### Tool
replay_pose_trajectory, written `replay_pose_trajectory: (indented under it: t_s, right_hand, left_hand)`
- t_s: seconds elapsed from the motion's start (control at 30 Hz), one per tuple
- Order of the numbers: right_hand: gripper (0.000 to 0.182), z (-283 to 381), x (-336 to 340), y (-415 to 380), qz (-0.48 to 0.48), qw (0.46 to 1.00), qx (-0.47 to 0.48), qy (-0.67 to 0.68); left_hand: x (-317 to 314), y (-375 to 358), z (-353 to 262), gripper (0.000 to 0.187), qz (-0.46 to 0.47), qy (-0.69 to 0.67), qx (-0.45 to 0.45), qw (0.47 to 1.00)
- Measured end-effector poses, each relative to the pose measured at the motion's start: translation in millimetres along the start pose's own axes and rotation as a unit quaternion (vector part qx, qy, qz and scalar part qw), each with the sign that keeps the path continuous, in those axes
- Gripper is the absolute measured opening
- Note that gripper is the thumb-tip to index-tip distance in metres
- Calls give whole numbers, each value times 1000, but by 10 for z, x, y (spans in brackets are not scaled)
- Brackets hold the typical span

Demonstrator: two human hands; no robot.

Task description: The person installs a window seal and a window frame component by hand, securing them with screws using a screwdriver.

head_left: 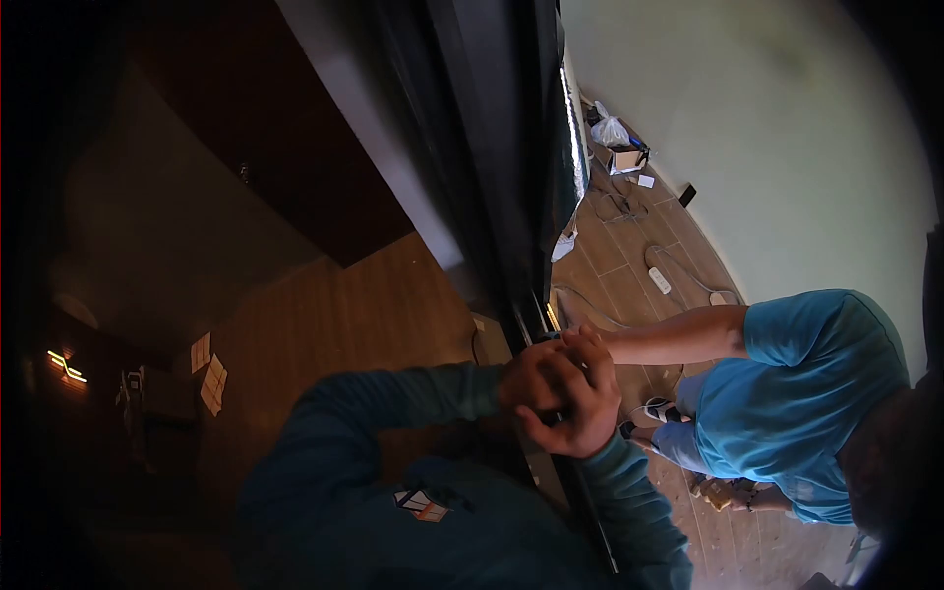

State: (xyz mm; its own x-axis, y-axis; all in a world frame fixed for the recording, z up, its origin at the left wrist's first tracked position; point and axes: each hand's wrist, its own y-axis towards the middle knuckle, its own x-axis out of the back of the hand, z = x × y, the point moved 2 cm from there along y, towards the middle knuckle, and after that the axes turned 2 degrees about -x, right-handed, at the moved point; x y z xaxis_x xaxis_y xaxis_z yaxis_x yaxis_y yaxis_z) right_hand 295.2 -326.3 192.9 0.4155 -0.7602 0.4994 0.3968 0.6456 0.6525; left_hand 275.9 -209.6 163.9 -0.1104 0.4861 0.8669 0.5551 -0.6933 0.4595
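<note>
My left hand (pixel 529 382) and my right hand (pixel 587 398) are together at the edge of a dark upright frame (pixel 492 147). The fingers of my right hand are curled over or beside my left hand, with its thumb apart. My left hand is closed and partly hidden behind the right. What they grip, if anything, is hidden. Beside them, a co-worker's forearm (pixel 678 337) reaches in from the right, its hand largely hidden behind mine.
The co-worker in a blue shirt (pixel 787 413) stands at the right, the other hand near a brownish object. A power strip (pixel 660 281), cables and a cardboard box (pixel 625 160) lie on the wooden floor. A dark red panel (pixel 285 128) is at the left.
</note>
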Motion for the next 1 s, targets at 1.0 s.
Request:
replay_pose_trajectory:
  t_s: [1.0]
  right_hand:
    - [46, -370, -171, -342, -31, 866, -351, 355]
  left_hand:
    - [186, -232, -59, 43, -37, 35, 179, 983]
